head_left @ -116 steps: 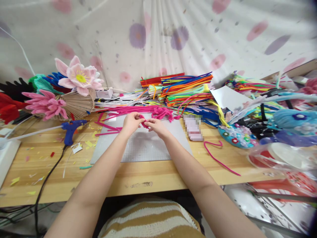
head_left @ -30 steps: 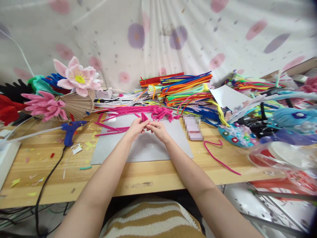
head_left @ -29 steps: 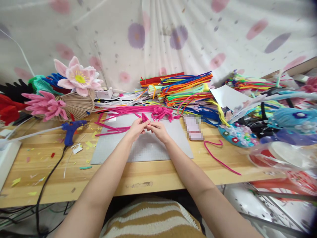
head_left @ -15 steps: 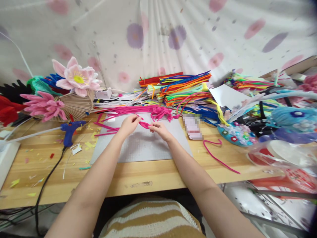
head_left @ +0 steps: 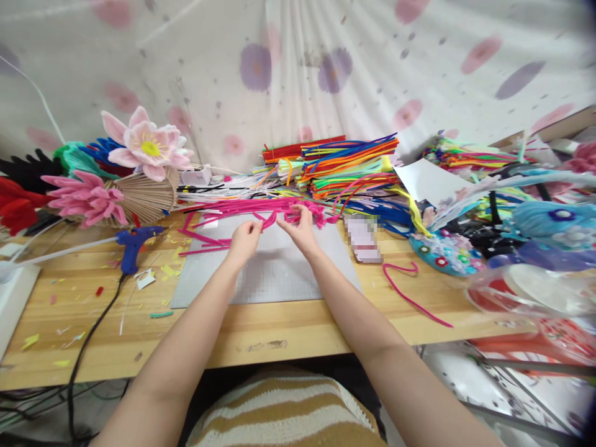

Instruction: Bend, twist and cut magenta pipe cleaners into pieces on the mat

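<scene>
Pipe cleaner (head_left: pixel 269 220) seemingly runs left-right over grey mat (head_left: pixel 279 279).

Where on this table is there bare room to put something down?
The near half of the grey mat, below the left hand, pinching a pink pipe cleaner, and the right hand, is bare. So is the wooden strip between the mat and the table edge. Crowded: the back, with the pipe cleaner stacks, and the right side.
</scene>
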Demonstrator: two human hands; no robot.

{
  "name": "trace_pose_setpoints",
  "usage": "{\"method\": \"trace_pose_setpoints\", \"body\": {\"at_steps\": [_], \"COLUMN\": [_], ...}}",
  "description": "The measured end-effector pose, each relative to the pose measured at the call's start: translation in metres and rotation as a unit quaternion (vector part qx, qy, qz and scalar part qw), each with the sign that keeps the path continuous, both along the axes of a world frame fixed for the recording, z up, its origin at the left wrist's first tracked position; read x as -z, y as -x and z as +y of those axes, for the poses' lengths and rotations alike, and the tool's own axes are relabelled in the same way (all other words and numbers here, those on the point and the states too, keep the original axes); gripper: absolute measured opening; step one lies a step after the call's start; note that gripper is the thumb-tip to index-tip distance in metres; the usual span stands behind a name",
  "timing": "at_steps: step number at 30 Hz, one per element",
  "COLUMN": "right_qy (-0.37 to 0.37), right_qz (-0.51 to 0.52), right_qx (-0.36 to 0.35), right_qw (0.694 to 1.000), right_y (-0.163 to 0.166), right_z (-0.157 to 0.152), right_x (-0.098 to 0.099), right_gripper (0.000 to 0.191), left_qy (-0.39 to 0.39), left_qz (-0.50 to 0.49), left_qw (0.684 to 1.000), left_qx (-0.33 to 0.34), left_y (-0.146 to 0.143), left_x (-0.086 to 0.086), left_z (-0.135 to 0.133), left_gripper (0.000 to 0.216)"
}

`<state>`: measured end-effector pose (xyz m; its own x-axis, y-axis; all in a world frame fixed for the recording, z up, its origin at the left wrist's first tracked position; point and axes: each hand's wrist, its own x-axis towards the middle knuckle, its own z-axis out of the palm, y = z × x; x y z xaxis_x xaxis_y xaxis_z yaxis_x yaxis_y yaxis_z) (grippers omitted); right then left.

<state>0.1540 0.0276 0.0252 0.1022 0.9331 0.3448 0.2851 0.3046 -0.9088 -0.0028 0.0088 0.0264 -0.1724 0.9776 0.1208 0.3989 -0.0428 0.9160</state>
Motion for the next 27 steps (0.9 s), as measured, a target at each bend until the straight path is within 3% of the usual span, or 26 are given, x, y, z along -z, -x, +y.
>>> {"method": "trace_pose_setpoints", "body": {"at_steps": [2,3,5,7,9,13,18,23,27], "right_qy": [-0.031,-0.026,0.024,0.099,0.145,0.192,0.262,0.257,0.255], "right_qz": [0.013,0.022,0.057,0.110,0.166,0.250,0.316,0.322,0.319], "right_qx": [0.078,0.073,-0.022,-0.146,-0.203,-0.232,-0.285,-0.288,-0.276], "right_qw": [0.996,0.997,0.998,0.978,0.954,0.920,0.866,0.864,0.870], "right_y": [0.005,0.008,0.015,0.021,0.024,0.025,0.019,0.017,0.017], "right_z": [-0.005,-0.007,-0.009,-0.008,-0.006,-0.002,-0.002,-0.003,-0.002], "right_x": [0.000,0.001,0.007,0.012,0.016,0.015,0.009,0.008,0.007], "right_gripper": [0.050,0.049,0.043,0.037,0.034,0.035,0.033,0.030,0.027], "left_qy": [-0.005,-0.006,-0.002,0.006,0.004,-0.043,-0.067,-0.060,0.008], "left_qz": [-0.040,-0.056,-0.075,-0.080,-0.078,-0.002,0.082,0.045,-0.079], "left_qw": [0.998,0.996,0.996,0.996,0.997,0.998,0.993,0.996,0.994], "left_qx": [-0.055,-0.063,-0.054,-0.031,-0.003,0.056,0.053,0.046,0.068], "left_y": [-0.004,-0.007,-0.013,-0.019,-0.023,-0.022,-0.019,-0.018,-0.019], "left_x": [0.007,0.010,0.015,0.016,0.015,0.004,-0.008,-0.003,0.000], "left_z": [0.001,0.001,-0.002,-0.006,-0.012,-0.024,-0.032,-0.026,-0.023], "left_gripper": [0.031,0.031,0.031,0.032,0.032,0.026,0.020,0.021,0.025]}}
